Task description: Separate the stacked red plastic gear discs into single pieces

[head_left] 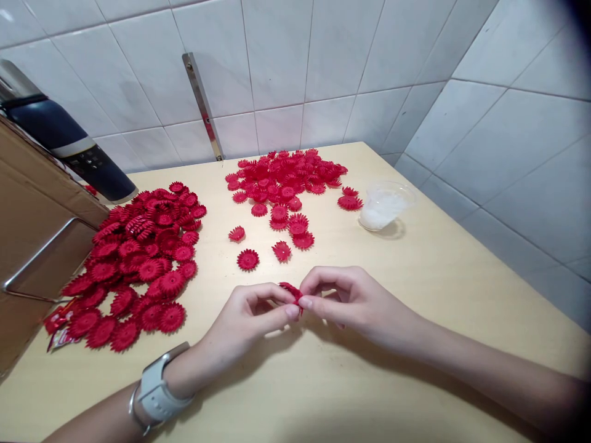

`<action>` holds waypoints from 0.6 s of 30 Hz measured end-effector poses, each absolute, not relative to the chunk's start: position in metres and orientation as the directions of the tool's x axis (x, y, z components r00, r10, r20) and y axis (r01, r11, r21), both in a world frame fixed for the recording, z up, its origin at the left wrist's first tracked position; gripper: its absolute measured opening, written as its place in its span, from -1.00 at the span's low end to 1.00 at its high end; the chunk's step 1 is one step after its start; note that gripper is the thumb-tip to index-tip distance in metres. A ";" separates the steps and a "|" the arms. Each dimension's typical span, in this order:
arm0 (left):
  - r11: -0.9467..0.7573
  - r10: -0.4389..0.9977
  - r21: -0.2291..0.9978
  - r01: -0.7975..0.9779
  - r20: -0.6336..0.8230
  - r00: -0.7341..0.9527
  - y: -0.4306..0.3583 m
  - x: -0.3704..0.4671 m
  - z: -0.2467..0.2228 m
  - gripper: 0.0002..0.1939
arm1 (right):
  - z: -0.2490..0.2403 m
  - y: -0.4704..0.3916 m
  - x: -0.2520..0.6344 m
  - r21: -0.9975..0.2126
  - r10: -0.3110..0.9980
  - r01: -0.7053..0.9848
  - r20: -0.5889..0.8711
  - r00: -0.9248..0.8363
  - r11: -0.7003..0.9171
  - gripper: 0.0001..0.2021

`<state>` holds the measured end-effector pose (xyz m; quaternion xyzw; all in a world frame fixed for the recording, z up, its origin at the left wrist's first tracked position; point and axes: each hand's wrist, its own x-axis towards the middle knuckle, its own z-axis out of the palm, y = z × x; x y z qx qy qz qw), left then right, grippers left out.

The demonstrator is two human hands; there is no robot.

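Note:
Between my two hands, just above the table, is a red fringed flower piece [290, 288], mostly covered by fingers. My left hand [258, 311] pinches its left side with thumb and forefinger. On the other side, the thumb and forefinger of my right hand [357, 301] close on its edge. Loose red flower pieces [248, 259] lie a little beyond my hands. A dense heap of red flower pieces [148, 264] covers the table to the left, and another flower heap [290, 175] lies at the back.
A clear plastic cup [385, 206] with whitish contents stands tilted at the right. At the left are a cardboard box [41, 234], a metal wire stand [41, 255], a dark bottle [69, 138] and a small wrapper [62, 338]. Tiled walls border the table [415, 394].

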<state>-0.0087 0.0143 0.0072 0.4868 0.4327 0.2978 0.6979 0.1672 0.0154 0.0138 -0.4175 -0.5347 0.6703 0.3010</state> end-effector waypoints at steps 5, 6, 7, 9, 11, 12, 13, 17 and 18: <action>0.376 0.834 0.926 -0.021 -0.328 0.444 0.014 -0.008 0.010 -0.86 | 0.012 0.018 0.169 -0.966 0.833 0.038 -0.242 -0.498 -0.258 -0.87; 0.391 0.829 0.919 -0.036 -0.336 0.447 0.014 -0.008 0.010 -0.86 | 0.011 0.019 0.169 -0.966 0.833 0.038 -0.240 -0.498 -0.256 -0.88; 0.404 0.826 0.914 -0.050 -0.340 0.450 0.014 -0.008 0.011 -0.86 | 0.011 0.020 0.170 -0.966 0.833 0.034 -0.238 -0.499 -0.256 -0.87; 0.410 0.824 0.910 -0.063 -0.340 0.453 0.013 -0.008 0.011 -0.87 | 0.010 0.021 0.171 -0.963 0.830 0.021 -0.244 -0.502 -0.270 -0.87; 0.398 0.829 0.915 -0.061 -0.331 0.451 0.013 -0.008 0.011 -0.88 | 0.010 0.022 0.171 -0.957 0.826 0.015 -0.258 -0.501 -0.290 -0.86; 0.396 0.831 0.916 -0.059 -0.331 0.447 0.013 -0.008 0.011 -0.89 | 0.010 0.022 0.172 -0.956 0.825 0.021 -0.265 -0.499 -0.294 -0.85; 0.398 0.833 0.916 -0.058 -0.334 0.440 0.013 -0.007 0.011 -0.89 | 0.010 0.022 0.172 -0.955 0.826 0.030 -0.269 -0.496 -0.294 -0.85; 0.393 0.842 0.919 -0.040 -0.341 0.419 0.013 -0.008 0.010 -0.89 | 0.008 0.022 0.172 -0.951 0.820 0.013 -0.273 -0.503 -0.309 -0.84; 0.387 0.845 0.922 -0.035 -0.339 0.415 0.013 -0.008 0.010 -0.89 | 0.008 0.022 0.172 -0.949 0.817 -0.001 -0.272 -0.509 -0.316 -0.85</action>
